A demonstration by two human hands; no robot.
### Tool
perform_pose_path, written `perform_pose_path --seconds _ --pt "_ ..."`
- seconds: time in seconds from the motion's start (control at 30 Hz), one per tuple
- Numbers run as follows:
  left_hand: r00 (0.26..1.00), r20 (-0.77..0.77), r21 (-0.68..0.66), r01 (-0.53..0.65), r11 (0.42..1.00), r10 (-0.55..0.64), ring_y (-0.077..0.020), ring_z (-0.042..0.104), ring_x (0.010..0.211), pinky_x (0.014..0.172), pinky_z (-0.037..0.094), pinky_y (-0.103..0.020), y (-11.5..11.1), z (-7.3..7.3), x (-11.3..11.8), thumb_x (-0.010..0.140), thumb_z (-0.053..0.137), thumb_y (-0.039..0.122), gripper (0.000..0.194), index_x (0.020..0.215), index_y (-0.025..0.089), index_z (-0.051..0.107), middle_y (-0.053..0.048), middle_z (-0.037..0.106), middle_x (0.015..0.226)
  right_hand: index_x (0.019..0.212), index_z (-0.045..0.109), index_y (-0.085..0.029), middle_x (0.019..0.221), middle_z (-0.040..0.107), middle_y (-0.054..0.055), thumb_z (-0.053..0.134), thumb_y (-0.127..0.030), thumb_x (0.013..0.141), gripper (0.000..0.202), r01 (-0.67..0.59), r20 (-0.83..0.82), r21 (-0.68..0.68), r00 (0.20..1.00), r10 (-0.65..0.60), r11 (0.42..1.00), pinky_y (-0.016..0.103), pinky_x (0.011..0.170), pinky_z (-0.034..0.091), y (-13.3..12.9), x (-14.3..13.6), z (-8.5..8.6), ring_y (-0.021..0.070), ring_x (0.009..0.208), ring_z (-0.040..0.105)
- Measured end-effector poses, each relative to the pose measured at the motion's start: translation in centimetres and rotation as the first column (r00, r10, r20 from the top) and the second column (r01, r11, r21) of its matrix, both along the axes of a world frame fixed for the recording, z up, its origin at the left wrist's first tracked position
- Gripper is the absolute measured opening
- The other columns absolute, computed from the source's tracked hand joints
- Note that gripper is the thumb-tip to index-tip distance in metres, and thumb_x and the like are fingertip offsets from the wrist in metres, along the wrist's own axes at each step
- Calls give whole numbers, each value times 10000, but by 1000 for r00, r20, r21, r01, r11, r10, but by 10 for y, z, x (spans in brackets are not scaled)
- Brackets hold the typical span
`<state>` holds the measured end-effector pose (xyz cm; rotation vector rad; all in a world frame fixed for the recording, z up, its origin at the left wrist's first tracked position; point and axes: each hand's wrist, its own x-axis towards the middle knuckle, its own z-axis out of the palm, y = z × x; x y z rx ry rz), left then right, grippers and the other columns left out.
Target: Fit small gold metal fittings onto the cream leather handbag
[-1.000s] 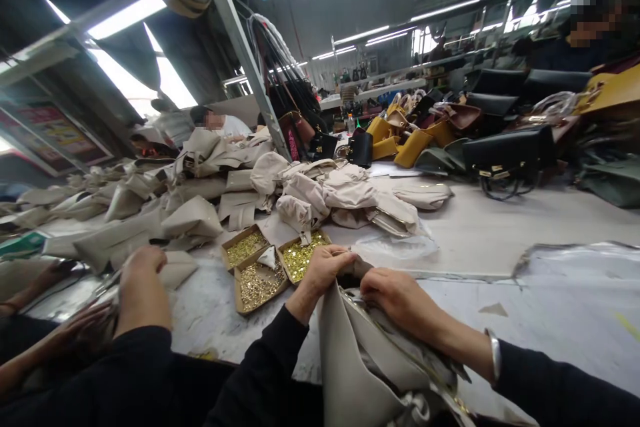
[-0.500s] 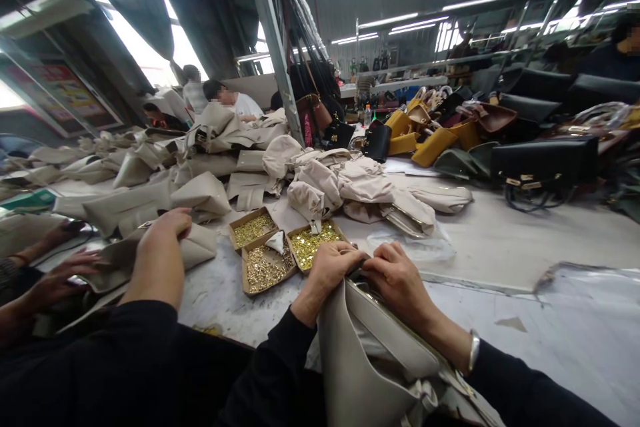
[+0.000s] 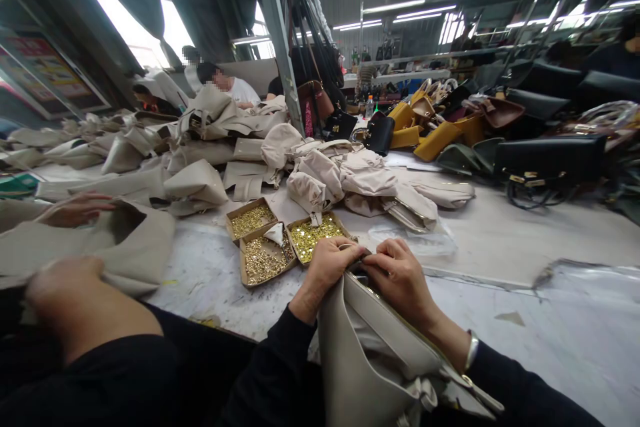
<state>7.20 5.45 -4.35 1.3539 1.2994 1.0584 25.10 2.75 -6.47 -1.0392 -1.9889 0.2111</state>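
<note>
A light grey-beige handbag (image 3: 345, 360) stands in front of me at the table's edge, its zipped top running away from me. At its far upper corner my left hand (image 3: 327, 268) pinches the edge between thumb and fingers. Close beside it, my right hand (image 3: 400, 277) has its fingers closed on the same corner, by the end of the zip. What lies between the fingertips is hidden. Just beyond my left hand is a cardboard tray of shiny gold pieces (image 3: 311, 238). Two more trays, one of gold studs (image 3: 260, 260) and one of small gold parts (image 3: 250, 220), adjoin it.
At left, a co-worker's blurred arm (image 3: 100, 320) and hand handle another beige bag (image 3: 135, 247). Beige bag pieces (image 3: 195, 183) and pale cloth linings (image 3: 320, 177) are heaped behind the trays. Black bags (image 3: 550, 163) and mustard bags (image 3: 435, 143) lie at right. A metal post (image 3: 278, 33) rises behind.
The co-worker's arm at left has drawn down and left, and a beige bag there has been pulled nearer and opened out. My hands stay at the bag's corner, with the right fingers slightly shifted.
</note>
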Motion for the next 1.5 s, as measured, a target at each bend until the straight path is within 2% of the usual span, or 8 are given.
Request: perform_pose_path --seconds 0.47,0.9,1.2,1.37,1.5 --pt "999 -38 20 18 1000 -18 -167 628 648 566 432 -241 3 -2 3 703 803 381 249 712 132 796 -55 736 697 874 787 -242 824 572 50 706 -245 943 107 36 -82 -60 996 -41 998 380 772 445 0 1 -2 236 858 524" --pt "996 -75 42 47 998 -44 -182 646 690 608 455 -251 4 -5 3 724 790 388 248 747 141 810 -66 761 746 890 783 -226 832 596 44 707 -202 942 95 49 -61 -21 997 -50 999 348 748 427 -2 2 -1 219 840 526" --pt "997 -53 17 55 998 -54 -166 625 656 596 435 -247 3 -3 4 732 785 372 237 753 136 801 -55 747 722 841 768 -223 801 605 20 777 -158 869 71 36 -250 -134 966 -69 990 342 733 452 0 -2 -7 205 817 572" --pt "997 -52 19 66 998 -65 -161 610 646 586 423 -243 3 -1 4 741 777 361 228 741 134 800 -54 737 709 852 774 -236 807 608 18 773 -148 865 89 29 -270 -151 960 -69 988 342 737 465 1 -2 -8 206 825 583" --pt "996 -24 -2 84 996 -84 -160 607 637 582 429 -242 4 -1 4 737 786 375 244 759 133 804 -53 734 706 859 780 -242 915 630 38 769 -159 868 84 8 -311 -154 949 -56 988 341 776 505 1 -3 -11 205 871 620"
